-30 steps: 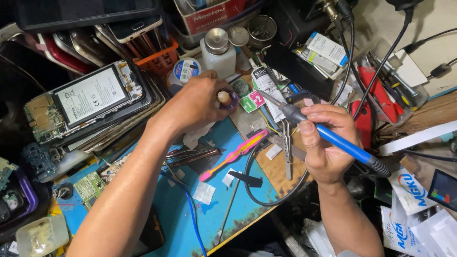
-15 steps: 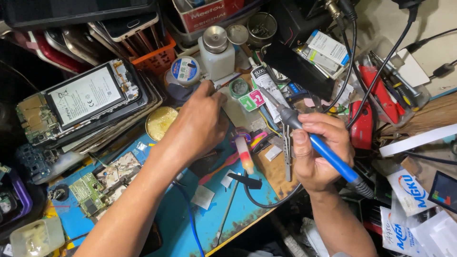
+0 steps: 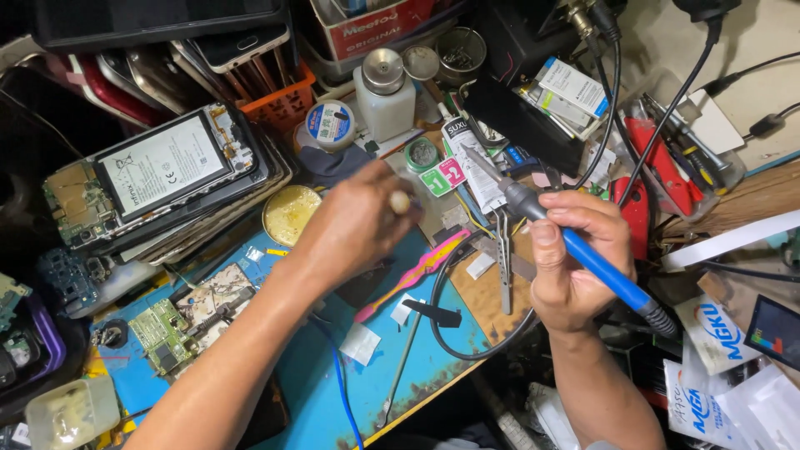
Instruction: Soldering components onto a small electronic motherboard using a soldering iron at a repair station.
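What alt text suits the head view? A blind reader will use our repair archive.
A right hand grips a blue-handled soldering iron over a cluttered blue mat. The left hand pinches a small pale tool beside a pink pry tool, tweezers and an opened phone.

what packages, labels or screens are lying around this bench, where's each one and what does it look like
Opened phone: far left on a stack, white label on its black battery.
Round tin: top centre, blue and white lid label.
White tube: beyond the right hand, black print.
Small boxes: upper right, white and blue.
Sachets: lower right, white with blue lettering.
Small screen: right edge, dark, coloured patches.
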